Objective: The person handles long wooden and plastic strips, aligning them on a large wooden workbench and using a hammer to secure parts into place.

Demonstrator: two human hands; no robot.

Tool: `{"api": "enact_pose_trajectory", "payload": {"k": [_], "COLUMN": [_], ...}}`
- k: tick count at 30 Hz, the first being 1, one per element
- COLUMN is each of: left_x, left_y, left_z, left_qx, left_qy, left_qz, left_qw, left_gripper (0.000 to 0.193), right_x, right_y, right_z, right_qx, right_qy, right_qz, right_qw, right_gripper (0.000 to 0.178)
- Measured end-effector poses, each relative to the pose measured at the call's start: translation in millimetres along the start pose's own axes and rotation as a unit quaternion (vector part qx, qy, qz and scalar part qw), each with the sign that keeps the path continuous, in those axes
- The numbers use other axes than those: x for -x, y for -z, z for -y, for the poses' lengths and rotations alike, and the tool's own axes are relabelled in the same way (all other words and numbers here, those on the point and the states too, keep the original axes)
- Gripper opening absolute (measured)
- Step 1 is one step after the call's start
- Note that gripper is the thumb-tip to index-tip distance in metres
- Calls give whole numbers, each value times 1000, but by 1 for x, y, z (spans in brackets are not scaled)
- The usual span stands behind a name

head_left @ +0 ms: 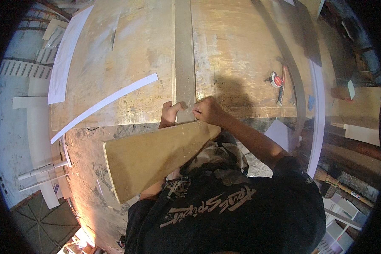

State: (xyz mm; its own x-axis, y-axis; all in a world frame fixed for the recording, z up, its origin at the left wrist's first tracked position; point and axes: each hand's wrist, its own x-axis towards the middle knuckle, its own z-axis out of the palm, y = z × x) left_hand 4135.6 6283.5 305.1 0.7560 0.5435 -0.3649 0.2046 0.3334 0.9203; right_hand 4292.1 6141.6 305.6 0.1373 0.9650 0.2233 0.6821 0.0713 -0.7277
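A long, narrow, pale board (183, 51) runs away from me over the worktable. My left hand (171, 113) is closed round its left edge near the close end, with the thumb on top. At the right edge, my right hand (208, 110) is closed in a pinch against the board. A small dark tip shows at its fingers, too small to name. A wide, tapering wooden panel (152, 156) lies crosswise between my body and the table, at the long board's near end. It hides most of my left forearm.
The stained plywood worktable (131, 55) carries a thin white strip (110, 103) and a white sheet (70, 55) on the left. On the right lie a tape measure (276, 79) and a hammer-like tool with a red handle (283, 76). A long white strip (318, 114) stands beyond them.
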Motion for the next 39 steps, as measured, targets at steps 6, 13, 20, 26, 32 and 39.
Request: {"api": "enact_pose_trajectory", "payload": {"k": [6,13,20,26,32,39], "left_x": [4,-11,-1,-13,-17,-1], "left_y": [-9,16,3,12,24,5], "left_z": [-5,21,2,11,22,-1], "left_qx": [54,64,-41,-3,-14,-27], "left_qy": [27,21,-72,1,-6,-28], "left_qz": [1,37,53,57,31,60], "left_qw": [998,997,995,998,999,997], "left_gripper": [18,23,32,32,29,33], "right_x": [2,-1,133,170,142,138], "right_y": [-7,1,136,187,210,187], "right_z": [-8,-11,-147,-153,-163,-117], "right_qx": [84,90,448,257,144,-200], "right_qy": [-52,-43,-491,-594,-532,-357], "right_qz": [62,-39,-413,-190,-349,-361], "right_qw": [993,994,623,739,758,838], "right_gripper": [27,23,67,58,32,28]}}
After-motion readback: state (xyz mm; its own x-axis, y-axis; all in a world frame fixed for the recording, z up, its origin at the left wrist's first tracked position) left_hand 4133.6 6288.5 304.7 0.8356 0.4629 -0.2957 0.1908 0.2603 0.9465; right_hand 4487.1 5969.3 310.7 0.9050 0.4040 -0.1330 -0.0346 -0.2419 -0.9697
